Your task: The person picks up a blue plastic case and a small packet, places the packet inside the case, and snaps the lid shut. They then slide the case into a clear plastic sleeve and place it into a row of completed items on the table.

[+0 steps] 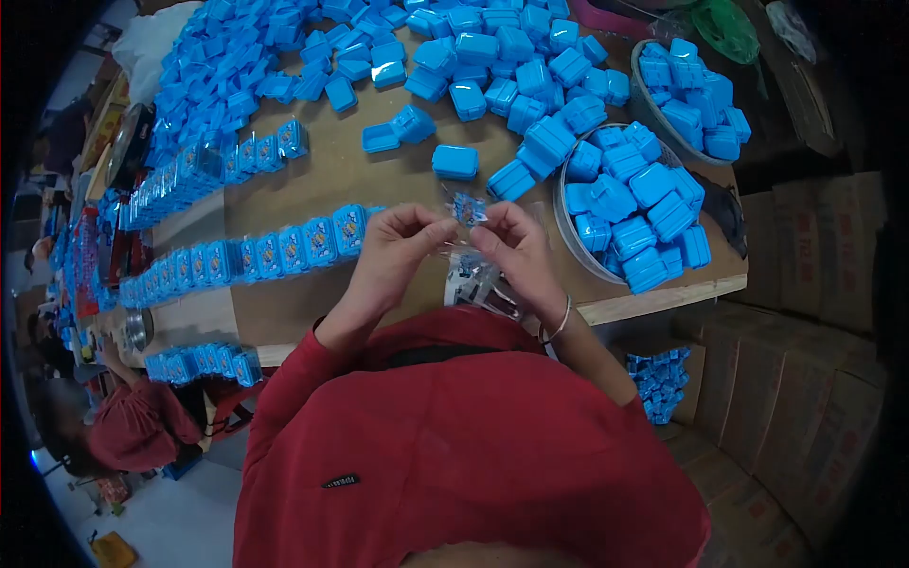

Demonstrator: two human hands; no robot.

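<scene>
My left hand (402,251) and my right hand (519,254) are close together over the near part of the table. Between them is a small crinkled piece of clear plastic film with a blue print (466,209). Each hand pinches it between thumb and fingers. Just beyond my hands lies a closed blue plastic box (455,162), and past it an open blue box (398,130) with its lid tipped up. Left of my left hand stands a row of blue boxes with printed fronts (294,249). Below my hands is some clear plastic packaging (483,284), partly hidden.
A big pile of blue boxes (464,47) covers the far side of the table. Two round tubs, a near one (566,227) and a far one (646,104), hold more boxes at the right. Cardboard boxes (757,398) stand to the right. A person in red (142,426) sits at the left.
</scene>
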